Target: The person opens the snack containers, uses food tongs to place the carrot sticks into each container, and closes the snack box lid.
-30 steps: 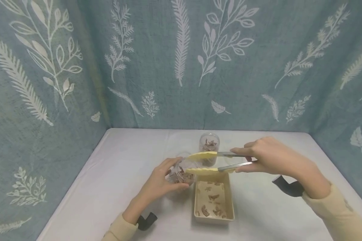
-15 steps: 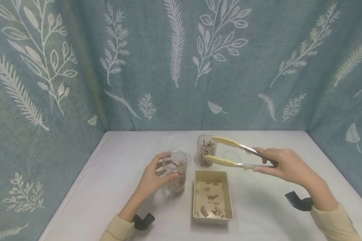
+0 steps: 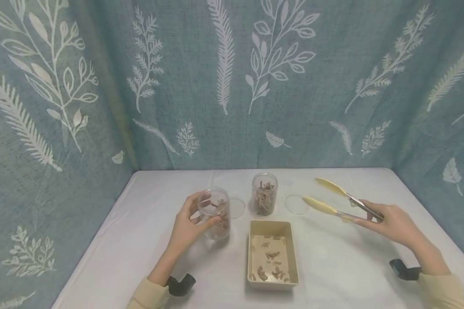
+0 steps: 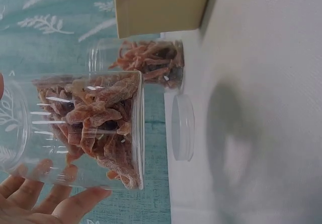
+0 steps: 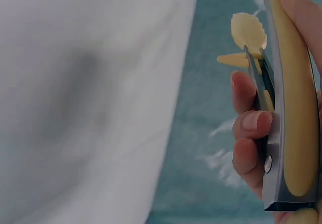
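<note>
My left hand [image 3: 186, 227] grips a clear plastic jar [image 3: 221, 226], left of the tan tray. Brown dried strips, like dried meat or fruit, fill the lower part of this jar, and it has no lid on. The left wrist view shows the jar [image 4: 90, 118] raised over the white cloth, with its shadow below. My right hand [image 3: 398, 225] holds tongs [image 3: 342, 213] by their handles, over the right side of the table. Their yellow tips are spread with nothing between them. Inside the tan rectangular tray [image 3: 272, 285] lie several brown pieces [image 3: 272, 255].
A second clear jar [image 3: 264, 196] of brown strips stands behind the tray. One round clear lid [image 3: 296, 204] lies right of that jar and another lid [image 3: 237, 209] left of it. A patterned blue-green curtain [image 3: 201, 86] hangs behind the white-covered table [image 3: 332, 274].
The tongs have withdrawn rightward from the left jar, past the rear jar, and their tips have spread wider. My left hand has brought its tilted jar more upright and a little to the left.
</note>
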Available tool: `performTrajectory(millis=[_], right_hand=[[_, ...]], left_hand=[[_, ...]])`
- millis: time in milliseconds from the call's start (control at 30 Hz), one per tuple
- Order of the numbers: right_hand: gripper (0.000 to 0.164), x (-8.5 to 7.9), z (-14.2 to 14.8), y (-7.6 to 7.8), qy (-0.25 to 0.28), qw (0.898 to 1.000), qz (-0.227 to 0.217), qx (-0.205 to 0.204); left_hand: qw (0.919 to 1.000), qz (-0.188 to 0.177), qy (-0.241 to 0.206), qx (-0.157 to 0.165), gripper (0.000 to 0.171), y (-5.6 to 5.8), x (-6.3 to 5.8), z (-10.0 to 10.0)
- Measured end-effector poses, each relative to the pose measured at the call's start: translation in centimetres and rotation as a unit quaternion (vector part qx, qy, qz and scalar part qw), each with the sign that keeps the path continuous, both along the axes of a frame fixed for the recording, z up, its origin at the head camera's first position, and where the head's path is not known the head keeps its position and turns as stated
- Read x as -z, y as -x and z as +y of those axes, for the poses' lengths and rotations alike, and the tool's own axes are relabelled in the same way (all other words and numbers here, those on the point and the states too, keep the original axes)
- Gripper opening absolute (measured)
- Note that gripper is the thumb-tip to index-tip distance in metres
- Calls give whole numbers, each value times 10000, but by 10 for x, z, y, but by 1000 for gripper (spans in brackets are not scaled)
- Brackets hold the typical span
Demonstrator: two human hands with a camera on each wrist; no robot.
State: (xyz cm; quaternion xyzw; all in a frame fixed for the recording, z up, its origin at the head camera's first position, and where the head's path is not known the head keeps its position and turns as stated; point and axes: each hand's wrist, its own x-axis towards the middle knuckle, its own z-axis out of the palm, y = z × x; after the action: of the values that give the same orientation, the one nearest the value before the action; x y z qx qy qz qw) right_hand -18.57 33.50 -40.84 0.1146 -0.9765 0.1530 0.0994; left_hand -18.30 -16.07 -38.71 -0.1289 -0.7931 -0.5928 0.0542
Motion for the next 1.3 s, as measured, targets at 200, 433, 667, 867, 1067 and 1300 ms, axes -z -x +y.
performTrajectory(millis=[200,433,667,867,1067,1300], right_hand=[[66,16,23,-2,19,9989,-374,298],[75,30,40,-6,158,9948,-818,581],[78,36,50,-8,241,9936,-908,632],[84,30,49,-10,94,9878,-1394,687],[89,22,45,-12,-264,9855,-1585,550],[96,19,35,-13,-422,9831,-1699,525]], left_hand=[[9999,-131,-41,-72,68,-1,-4,-1],[9998,-124,-98,-105,70,2,-1,-5],[9998,-1,-82,-205,71,18,18,-14],[9996,110,-114,-241,72,21,22,-17],[9996,48,-100,-261,72,19,17,-18],[9994,-63,-131,-322,73,12,8,-20]])
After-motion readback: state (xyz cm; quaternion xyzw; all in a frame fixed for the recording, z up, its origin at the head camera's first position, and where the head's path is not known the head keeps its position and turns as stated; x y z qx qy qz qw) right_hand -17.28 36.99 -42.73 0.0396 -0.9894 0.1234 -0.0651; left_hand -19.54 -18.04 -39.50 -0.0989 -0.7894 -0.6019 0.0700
